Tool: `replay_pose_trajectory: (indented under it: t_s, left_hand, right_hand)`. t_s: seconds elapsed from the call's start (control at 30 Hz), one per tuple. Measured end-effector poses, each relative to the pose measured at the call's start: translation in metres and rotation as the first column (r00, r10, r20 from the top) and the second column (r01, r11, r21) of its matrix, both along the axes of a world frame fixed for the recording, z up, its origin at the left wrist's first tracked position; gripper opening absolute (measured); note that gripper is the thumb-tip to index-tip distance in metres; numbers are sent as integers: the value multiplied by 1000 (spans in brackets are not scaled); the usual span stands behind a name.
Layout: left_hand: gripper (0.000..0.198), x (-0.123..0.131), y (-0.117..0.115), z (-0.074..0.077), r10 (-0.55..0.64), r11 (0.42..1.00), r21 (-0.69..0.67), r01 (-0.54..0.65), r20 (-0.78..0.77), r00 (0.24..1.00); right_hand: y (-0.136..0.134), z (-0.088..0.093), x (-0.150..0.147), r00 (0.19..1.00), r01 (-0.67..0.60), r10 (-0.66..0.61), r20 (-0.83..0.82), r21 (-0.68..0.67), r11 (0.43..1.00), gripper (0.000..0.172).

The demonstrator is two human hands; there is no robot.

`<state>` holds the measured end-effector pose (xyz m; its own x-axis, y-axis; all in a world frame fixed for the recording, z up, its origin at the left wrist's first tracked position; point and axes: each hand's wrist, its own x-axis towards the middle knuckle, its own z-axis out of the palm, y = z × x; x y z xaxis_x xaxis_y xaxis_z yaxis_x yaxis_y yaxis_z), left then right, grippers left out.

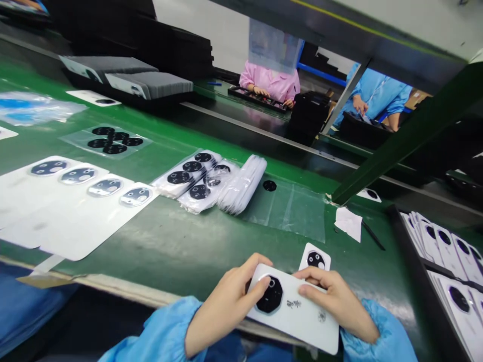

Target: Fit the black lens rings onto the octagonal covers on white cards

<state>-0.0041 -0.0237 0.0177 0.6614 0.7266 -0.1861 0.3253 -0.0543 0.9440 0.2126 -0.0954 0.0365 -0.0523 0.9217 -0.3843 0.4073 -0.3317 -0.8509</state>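
Observation:
My left hand (pixel 230 301) and my right hand (pixel 334 299) both grip a white phone back cover (pixel 302 317) held over the near edge of the green table (pixel 181 246). The left thumb presses on the cover's black octagonal camera ring (pixel 269 295). My right hand's fingers curl over the cover's top edge. Just behind it, a second white cover with a black ring (pixel 316 259) lies on the table, partly hidden.
Several white covers (pixel 75 201) lie in a row at left. Bagged stacks of covers (pixel 204 181) sit mid-table beside a clear film (pixel 290 208). A black tray of covers (pixel 445 251) stands at right. Two people, one in pink (pixel 269 83) and one in blue (pixel 372 98), work across the conveyor.

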Motion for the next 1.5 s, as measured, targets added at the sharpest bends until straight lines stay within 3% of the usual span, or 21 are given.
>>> replay_pose_trajectory:
  t_s: [0.17,0.3,0.67,1.5]
  left_hand:
    - [16,35,54,-5,-3,1000,-1,3,63,998]
    - [16,51,73,-9,11,1000,-27,-9,91,996]
    - [18,53,76,-15,4,993,-116,4,62,998]
    - [27,55,79,-15,-43,991,-127,44,6,999]
  right_hand:
    - [41,-6,26,998,41,-45,41,79,996,31]
    - [55,-17,40,994,109,-109,0,84,991,33]
    - [56,-25,41,990,123,-122,-76,14,992,30]
    - [55,-24,39,982,132,-132,-132,-12,991,34]
